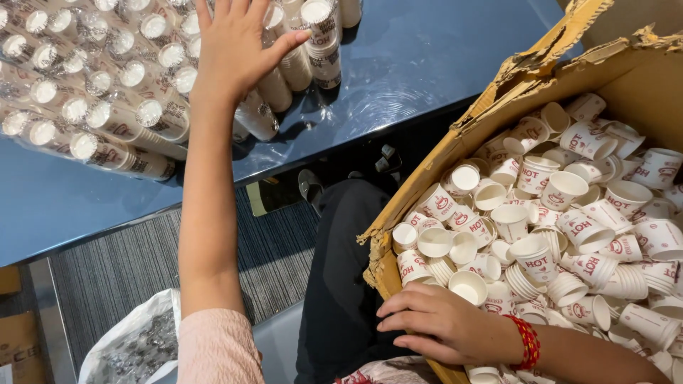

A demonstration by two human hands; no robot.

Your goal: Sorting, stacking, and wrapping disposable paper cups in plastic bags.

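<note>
The wrapped stacks of paper cups [107, 92] lay piled on the blue table [427, 57], and the left hand [238, 46] rested flat on them, fingers spread, gripping nothing; the right hand [441, 323] sat loosely curled at the torn edge of the cardboard box [455, 142], holding nothing, loose white cups [562, 235] heaped inside; a plastic bag [131, 341] lay on the floor

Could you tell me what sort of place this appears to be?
Probably an office or stockroom used for packing. A glossy blue table holds wrapped cup stacks under the left hand, a torn cardboard box brims with loose paper cups by the right hand, and the floor is grey carpet.
</note>
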